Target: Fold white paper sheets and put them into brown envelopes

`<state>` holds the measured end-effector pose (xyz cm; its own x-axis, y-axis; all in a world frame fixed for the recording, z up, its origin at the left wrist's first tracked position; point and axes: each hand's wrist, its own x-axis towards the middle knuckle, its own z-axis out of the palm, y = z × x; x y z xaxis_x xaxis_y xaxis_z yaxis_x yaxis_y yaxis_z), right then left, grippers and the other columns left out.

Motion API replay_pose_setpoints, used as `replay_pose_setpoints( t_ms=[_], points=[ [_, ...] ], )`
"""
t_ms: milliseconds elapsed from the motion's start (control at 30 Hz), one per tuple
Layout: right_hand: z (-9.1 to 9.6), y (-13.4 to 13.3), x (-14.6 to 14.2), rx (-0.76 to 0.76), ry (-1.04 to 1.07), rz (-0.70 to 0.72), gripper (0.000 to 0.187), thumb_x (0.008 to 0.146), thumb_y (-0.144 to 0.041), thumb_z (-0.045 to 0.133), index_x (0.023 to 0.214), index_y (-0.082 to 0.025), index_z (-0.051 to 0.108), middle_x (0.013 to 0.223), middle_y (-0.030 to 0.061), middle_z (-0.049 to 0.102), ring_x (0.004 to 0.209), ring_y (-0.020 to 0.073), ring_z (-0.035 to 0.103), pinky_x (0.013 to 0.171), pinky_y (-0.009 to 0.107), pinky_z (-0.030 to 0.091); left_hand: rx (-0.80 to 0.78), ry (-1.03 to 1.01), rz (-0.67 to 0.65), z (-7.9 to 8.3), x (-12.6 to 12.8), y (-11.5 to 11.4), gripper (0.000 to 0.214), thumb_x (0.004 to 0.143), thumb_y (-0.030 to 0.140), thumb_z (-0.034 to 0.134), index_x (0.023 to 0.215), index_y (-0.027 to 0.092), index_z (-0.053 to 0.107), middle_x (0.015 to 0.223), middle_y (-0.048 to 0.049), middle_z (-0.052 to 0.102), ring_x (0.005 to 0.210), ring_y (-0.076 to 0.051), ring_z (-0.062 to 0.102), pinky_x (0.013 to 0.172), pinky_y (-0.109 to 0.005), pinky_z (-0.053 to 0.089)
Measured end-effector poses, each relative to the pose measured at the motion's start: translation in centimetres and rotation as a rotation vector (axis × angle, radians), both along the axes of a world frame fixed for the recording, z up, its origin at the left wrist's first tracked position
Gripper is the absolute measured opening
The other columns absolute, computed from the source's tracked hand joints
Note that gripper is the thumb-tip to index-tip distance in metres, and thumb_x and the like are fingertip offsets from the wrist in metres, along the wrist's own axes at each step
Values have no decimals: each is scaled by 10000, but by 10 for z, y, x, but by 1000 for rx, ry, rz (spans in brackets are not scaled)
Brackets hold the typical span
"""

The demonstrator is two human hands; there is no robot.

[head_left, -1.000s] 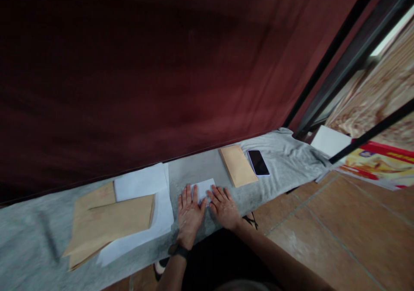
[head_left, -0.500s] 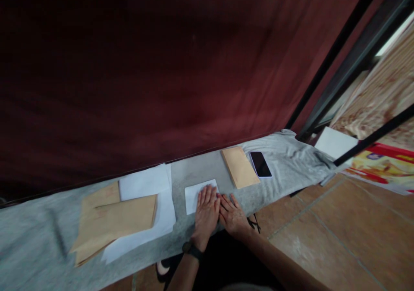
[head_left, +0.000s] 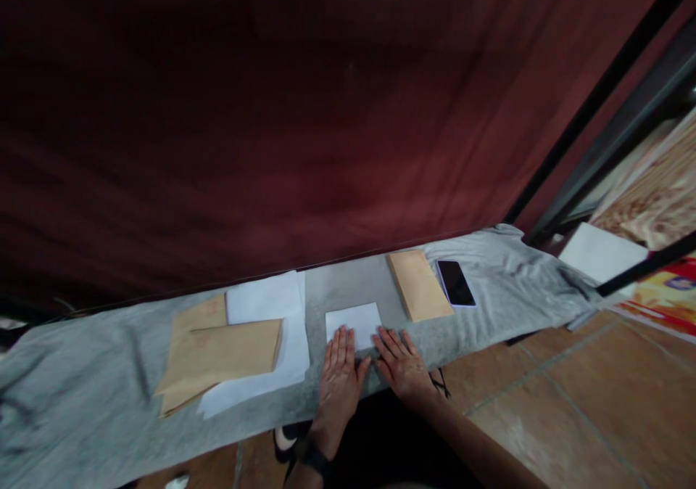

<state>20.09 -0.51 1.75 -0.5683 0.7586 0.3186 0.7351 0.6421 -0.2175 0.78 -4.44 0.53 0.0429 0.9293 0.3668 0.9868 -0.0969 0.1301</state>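
Observation:
A folded white sheet of paper [head_left: 354,320] lies flat on the grey cloth [head_left: 348,280] in front of me. My left hand [head_left: 340,373] rests palm down with fingers stretched, its fingertips over the paper's near left edge. Lying flat too, my right hand [head_left: 401,364] has its fingers spread, with the fingertips at the paper's near right corner. Neither hand grips anything. Right of the paper is a brown envelope [head_left: 421,286], and beside that a phone [head_left: 455,284] with a dark screen.
To the left, several brown envelopes [head_left: 233,351] overlap white sheets [head_left: 266,297]. A dark red curtain [head_left: 326,148] hangs behind the narrow cloth-covered surface. Black frame bars [head_left: 587,104] stand at the right, near a white box [head_left: 602,255]. Tiled floor [head_left: 544,402] shows below.
My hands have moved apart; the left slid back and left, uncovering more of the folded paper. The view has shifted, so the things on the cloth appear further right.

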Motion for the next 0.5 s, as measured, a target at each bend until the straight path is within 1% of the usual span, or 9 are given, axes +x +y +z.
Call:
replay_pose_setpoints(
  t_ms=[100,167,267,367,467,500],
  points=[
    [-2,-1,7,16,4,6,523,1031,-283,443,1539,-170,394,1532,107,468,1409,250,442,1202,482,284,3,12,40,1,-7,-11,653,1004,469,388,1557,130,307,1580,-171,404,1478,-277,354,1162,-470,390],
    [-1,-1,11,12,-5,22,521,1030,-269,435,1536,-154,398,1529,109,471,1407,251,446,1205,474,284,-5,19,43,4,-10,-16,665,998,485,399,1556,135,311,1578,-172,409,1474,-283,361,1152,-470,403],
    [2,3,10,-9,-3,13,478,1032,-281,436,1491,-151,473,1516,102,493,1405,264,446,1210,489,280,-20,41,17,8,-13,-18,678,969,512,462,1554,195,332,1604,-168,365,1480,-309,347,1139,-492,411],
    [6,10,-4,-40,25,-3,438,1044,-293,417,1443,-157,534,1489,94,528,1401,254,454,1200,480,309,-35,59,-17,11,-14,-19,674,938,526,523,1540,267,369,1634,-150,309,1487,-332,326,1134,-510,409],
    [7,17,-24,-89,36,61,442,1058,-329,399,1463,-190,513,1520,70,494,1407,224,449,1180,436,349,-34,63,-28,10,-15,-17,658,936,509,530,1532,269,389,1639,-148,301,1492,-337,314,1138,-512,401],
    [6,20,-29,-101,37,57,444,1061,-339,395,1463,-190,513,1530,70,479,1405,226,452,1175,434,353,-30,65,-27,9,-16,-17,653,936,503,530,1529,264,395,1638,-153,301,1493,-341,310,1142,-515,395]
  ],
)
